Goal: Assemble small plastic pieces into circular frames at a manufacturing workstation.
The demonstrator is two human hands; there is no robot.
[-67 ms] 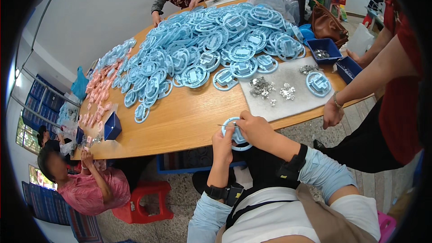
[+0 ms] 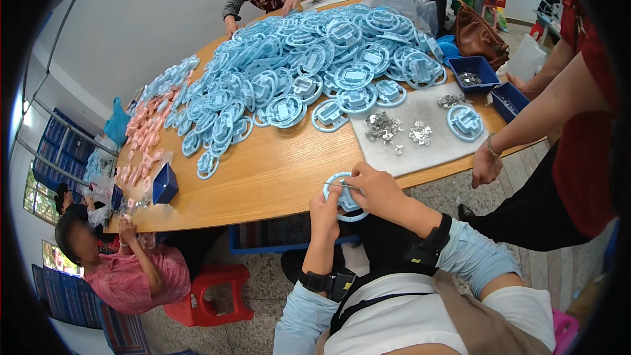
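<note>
In front of me, just off the near table edge, a round light-blue plastic part (image 2: 346, 203) with a ring rim is held up. My left hand (image 2: 323, 215) is closed on its left side, thumb on top. My right hand (image 2: 381, 192) pinches a thin pointed metal tool (image 2: 343, 185) that lies across the part's upper face; its exact kind is too small to tell. Beyond my hands, a pale mat (image 2: 388, 159) bears small piles of metal pieces (image 2: 381, 127) and another blue round part (image 2: 465, 122).
A large heap of blue parts (image 2: 282, 110) covers much of the wooden table (image 2: 263, 187). Pink parts (image 2: 141, 125) lie left. Blue bins (image 2: 474, 73) stand right, next to a standing person's arm (image 2: 545, 108). Other people sit at the far side and left, near a red stool (image 2: 210, 296).
My right hand has shifted slightly right, and the metal tool's point has drawn back from beyond the part's left rim. The far person's hands have moved a little.
</note>
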